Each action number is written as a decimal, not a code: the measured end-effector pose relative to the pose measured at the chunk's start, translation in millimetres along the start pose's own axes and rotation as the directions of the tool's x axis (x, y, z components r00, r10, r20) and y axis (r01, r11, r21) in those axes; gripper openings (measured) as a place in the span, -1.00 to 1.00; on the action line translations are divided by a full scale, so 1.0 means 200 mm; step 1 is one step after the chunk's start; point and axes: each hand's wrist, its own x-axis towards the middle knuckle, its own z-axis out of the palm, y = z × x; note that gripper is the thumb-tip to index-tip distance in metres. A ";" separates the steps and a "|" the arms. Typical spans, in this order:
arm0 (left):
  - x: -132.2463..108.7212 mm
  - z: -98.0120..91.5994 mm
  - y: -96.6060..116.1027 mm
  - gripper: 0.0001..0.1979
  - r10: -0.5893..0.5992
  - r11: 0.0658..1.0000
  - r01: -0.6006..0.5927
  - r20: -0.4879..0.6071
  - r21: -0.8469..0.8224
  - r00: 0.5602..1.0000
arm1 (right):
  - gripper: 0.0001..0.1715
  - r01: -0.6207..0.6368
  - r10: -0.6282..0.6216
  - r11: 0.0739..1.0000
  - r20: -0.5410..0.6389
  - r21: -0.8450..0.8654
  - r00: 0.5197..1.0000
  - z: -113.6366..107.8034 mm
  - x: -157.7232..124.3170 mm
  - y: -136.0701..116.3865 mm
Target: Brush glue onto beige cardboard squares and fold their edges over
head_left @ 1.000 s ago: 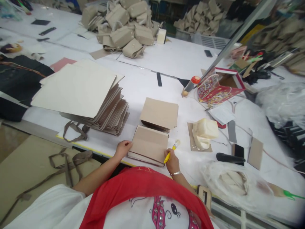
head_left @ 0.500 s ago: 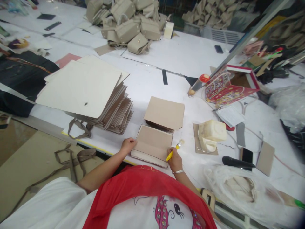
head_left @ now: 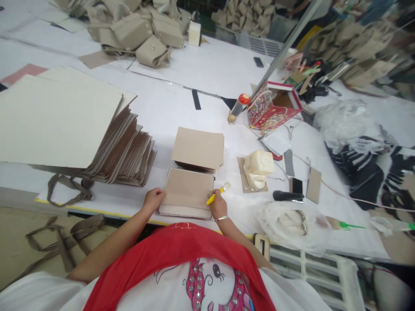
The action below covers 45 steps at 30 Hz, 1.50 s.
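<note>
Directly in front of me lies a rectangular beige panel [head_left: 188, 188] on a stack, with a paler strip showing along its near side. At its left edge, my left hand [head_left: 154, 199] has its fingers closed on the panel's border. My right hand [head_left: 218, 205] grips a small paintbrush [head_left: 211, 199] with a yellow handle, its pale bristles pointing up and right. That same hand rests against the panel's right edge. Just beyond lies a second stack of beige panels [head_left: 198, 147]. To the right, a cream-coloured block-like container [head_left: 258, 163] rests on a piece of board.
A tall stack of large pale sheets [head_left: 58, 116] stands at left. Beige bags [head_left: 132, 32] are heaped at the back. Rightward are a red patterned paper bag [head_left: 275, 110], a red-capped bottle [head_left: 238, 108], a black-handled tool [head_left: 287, 196] and a clear plastic bag [head_left: 272, 222].
The view has swung to the right, so the table's contents sit further left in the picture. Both hands keep their places at the panel's edges, the brush still in the right one.
</note>
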 end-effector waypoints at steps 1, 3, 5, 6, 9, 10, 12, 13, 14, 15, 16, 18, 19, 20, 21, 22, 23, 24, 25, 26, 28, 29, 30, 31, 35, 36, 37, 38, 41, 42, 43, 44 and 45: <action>0.00 0.00 -0.01 -0.76 0.002 1.000 -0.002 0.002 -0.007 1.000 | -0.74 -0.006 0.006 1.000 0.000 -0.007 1.000 0.00 0.00 0.00; 0.00 0.00 -0.01 -0.76 0.007 1.000 -0.007 0.003 -0.018 1.000 | -0.75 -0.017 0.017 1.000 0.005 -0.014 1.000 0.00 0.00 0.00; 0.00 0.00 -0.01 -0.76 0.010 1.000 -0.010 0.002 -0.021 1.000 | -0.76 -0.023 0.024 1.000 0.013 -0.017 1.000 -0.01 0.00 -0.01; 0.00 0.00 -0.01 -0.76 0.011 1.000 -0.010 0.002 -0.023 1.000 | -0.77 -0.026 0.026 1.000 0.016 -0.016 1.000 -0.01 0.00 -0.01; 0.00 0.00 -0.01 -0.76 0.007 0.999 -0.007 0.007 -0.038 1.000 | -0.76 -0.035 0.035 0.999 0.013 -0.008 0.999 0.00 0.00 -0.02; 0.00 0.00 -0.01 -0.76 0.008 0.999 -0.008 0.008 -0.046 1.000 | -0.76 -0.040 0.040 0.999 0.008 -0.005 0.999 0.00 0.01 -0.02; -0.01 -0.01 -0.01 -0.76 0.012 0.998 -0.011 0.006 -0.062 1.000 | -0.75 -0.051 0.051 0.999 -0.003 -0.005 0.999 0.01 0.01 -0.02; -0.01 -0.01 0.00 -0.76 0.012 0.998 -0.012 0.005 -0.064 1.000 | -0.75 -0.058 0.058 0.998 -0.007 -0.006 0.998 0.01 0.01 -0.02; -0.01 -0.01 0.00 -0.76 0.011 0.998 -0.011 0.007 -0.062 1.000 | -0.74 -0.067 0.067 0.998 -0.008 -0.008 0.998 0.00 0.01 -0.03; -0.01 -0.01 0.00 -0.76 0.007 0.998 -0.007 0.011 -0.056 1.000 | -0.73 -0.076 0.076 0.997 -0.007 -0.010 0.997 0.00 0.01 -0.03; -0.01 -0.01 0.00 -0.76 0.002 0.999 -0.001 0.014 -0.047 1.000 | -0.73 -0.084 0.083 0.996 -0.005 -0.012 0.996 0.00 0.01 -0.03; 0.00 -0.01 0.01 -0.75 -0.003 1.000 0.004 0.027 -0.006 1.000 | -0.72 -0.099 0.099 0.995 0.000 -0.025 0.995 -0.01 0.01 -0.04; 0.00 -0.01 0.01 -0.75 -0.004 1.000 0.003 0.035 0.019 0.999 | -0.72 -0.104 0.104 0.994 0.005 -0.035 0.995 -0.02 0.01 -0.05; 0.00 -0.01 0.02 -0.75 -0.004 0.999 0.002 0.040 0.043 0.999 | -0.72 -0.105 0.105 0.993 0.010 -0.045 0.994 -0.02 0.01 -0.05; 0.01 -0.01 0.02 -0.76 -0.003 0.998 0.001 0.044 0.065 0.999 | -0.72 -0.103 0.104 0.993 0.016 -0.055 0.994 -0.03 0.01 -0.06; 0.01 -0.01 0.03 -0.76 -0.004 0.996 0.000 0.049 0.085 0.999 | -0.72 -0.101 0.102 0.993 0.023 -0.064 0.994 -0.04 0.01 -0.06; 0.02 -0.02 0.03 -0.77 -0.006 0.995 0.001 0.051 0.101 0.999 | -0.71 -0.098 0.101 0.992 0.032 -0.073 0.994 -0.04 0.01 -0.07; 0.02 -0.02 0.04 -0.78 -0.009 0.993 0.003 0.050 0.116 0.999 | -0.71 -0.096 0.099 0.992 0.040 -0.080 0.994 -0.05 0.01 -0.07; 0.03 -0.02 0.04 -0.79 -0.010 0.991 0.003 0.053 0.135 0.999 | -0.70 -0.096 0.100 0.991 0.046 -0.089 0.994 -0.05 0.02 -0.08; 0.03 -0.03 0.05 -0.80 -0.012 0.988 0.003 0.055 0.155 0.998 | -0.69 -0.096 0.101 0.991 0.053 -0.097 0.993 -0.06 0.02 -0.08; 0.05 -0.04 0.05 -0.83 -0.016 0.980 0.003 0.060 0.197 0.998 | -0.69 -0.089 0.097 0.990 0.067 -0.110 0.993 -0.07 0.03 -0.09; 0.05 -0.05 0.06 -0.85 -0.019 0.977 0.005 0.063 0.215 0.998 | -0.68 -0.082 0.091 0.990 0.073 -0.114 0.993 -0.07 0.03 -0.10; 0.06 -0.06 0.06 -0.86 -0.022 0.973 0.006 0.068 0.232 0.997 | -0.68 -0.075 0.085 0.990 0.079 -0.119 0.993 -0.08 0.04 -0.10; 0.06 -0.06 0.06 -0.87 -0.025 0.969 0.006 0.074 0.248 0.997 | -0.68 -0.070 0.081 0.990 0.084 -0.124 0.993 -0.08 0.04 -0.10; 0.05 -0.08 0.08 -0.86 -0.023 0.948 -0.014 0.114 0.317 0.993 | -0.68 -0.054 0.069 0.986 0.093 -0.155 0.993 -0.08 0.03 -0.10; 0.05 -0.08 0.09 -0.85 -0.021 0.940 -0.024 0.126 0.340 0.992 | -0.68 -0.047 0.064 0.985 0.097 -0.168 0.993 -0.07 0.03 -0.10; 0.04 -0.09 0.10 -0.84 -0.019 0.930 -0.033 0.137 0.366 0.990 | -0.67 -0.037 0.057 0.982 0.103 -0.185 0.993 -0.07 0.04 -0.11; 0.04 -0.10 0.11 -0.83 -0.019 0.918 -0.042 0.149 0.395 0.989 | -0.67 -0.023 0.048 0.978 0.113 -0.208 0.992 -0.08 0.04 -0.11; 0.05 -0.13 0.15 -0.79 -0.029 0.869 -0.063 0.179 0.490 0.983 | -0.68 0.031 0.022 0.954 0.172 -0.298 0.985 -0.10 0.06 -0.13; 0.06 -0.14 0.16 -0.76 -0.038 0.851 -0.067 0.188 0.521 0.981 | -0.68 0.044 0.021 0.945 0.194 -0.324 0.981 -0.11 0.08 -0.14; 0.07 -0.16 0.18 -0.74 -0.049 0.833 -0.069 0.197 0.549 0.979 | -0.65 0.047 0.028 0.938 0.208 -0.344 0.978 -0.13 0.09 -0.14; 0.07 -0.18 0.19 -0.71 -0.063 0.819 -0.067 0.206 0.570 0.976 | -0.60 0.036 0.043 0.932 0.210 -0.361 0.977 -0.15 0.11 -0.14; 0.07 -0.20 0.21 -0.67 -0.075 0.802 -0.070 0.217 0.593 0.973 | -0.54 0.014 0.065 0.927 0.198 -0.374 0.978 -0.17 0.12 -0.14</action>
